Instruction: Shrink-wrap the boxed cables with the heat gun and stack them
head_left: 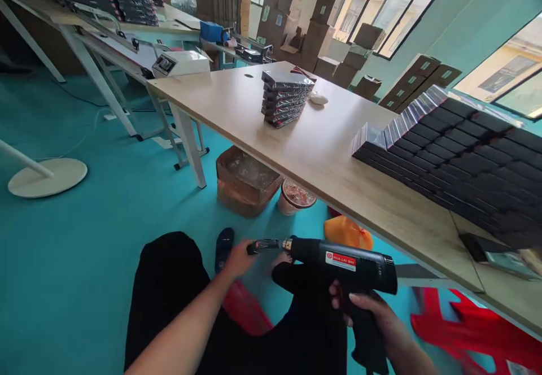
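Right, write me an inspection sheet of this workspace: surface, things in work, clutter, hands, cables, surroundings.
Surface: wood-look table, bearing a stack of film-wrapped boxes and a larger pile of black boxes.
Things in work: small dark box, black heat gun.
Clutter: open carton of clear plastic, bin, orange bag, all by the table.
Hands: left hand holds the small dark box before the nozzle; right hand grips the gun's handle.
Cables: dark cable on the floor.
Surroundings: teal floor, stacked cartons, windows.

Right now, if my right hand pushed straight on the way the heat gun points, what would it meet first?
Likely the small dark item in your left hand, just past the nozzle; depth is unclear.
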`<action>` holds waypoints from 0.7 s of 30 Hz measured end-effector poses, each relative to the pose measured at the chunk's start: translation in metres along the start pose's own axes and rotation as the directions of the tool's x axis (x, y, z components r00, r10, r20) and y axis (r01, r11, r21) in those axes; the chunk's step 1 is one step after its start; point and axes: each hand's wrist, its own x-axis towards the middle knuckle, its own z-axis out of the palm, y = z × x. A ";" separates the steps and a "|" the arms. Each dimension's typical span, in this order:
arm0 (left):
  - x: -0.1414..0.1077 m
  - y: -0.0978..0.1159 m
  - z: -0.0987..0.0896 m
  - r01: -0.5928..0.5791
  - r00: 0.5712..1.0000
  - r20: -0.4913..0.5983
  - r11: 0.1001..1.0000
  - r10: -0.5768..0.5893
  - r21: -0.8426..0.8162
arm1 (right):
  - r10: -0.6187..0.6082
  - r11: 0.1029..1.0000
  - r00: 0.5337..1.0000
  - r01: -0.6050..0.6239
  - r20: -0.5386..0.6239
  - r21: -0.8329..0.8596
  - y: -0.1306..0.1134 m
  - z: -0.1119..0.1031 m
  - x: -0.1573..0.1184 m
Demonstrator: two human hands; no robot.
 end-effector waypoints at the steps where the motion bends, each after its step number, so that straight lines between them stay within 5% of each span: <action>1: 0.000 -0.001 0.003 -0.008 0.999 0.035 1.000 0.008 0.011 | 0.015 0.999 1.000 -0.015 0.003 -0.049 -0.012 0.006 -0.009; 8: 0.004 0.008 0.000 -0.034 0.981 0.193 0.999 0.034 -0.004 | 0.049 0.976 0.999 -0.053 -0.023 -0.211 -0.047 0.038 -0.032; 21: 0.004 -0.004 0.006 0.014 0.963 0.266 0.996 -0.038 0.090 | 0.067 0.927 0.993 -0.100 -0.102 -0.361 -0.068 0.048 -0.029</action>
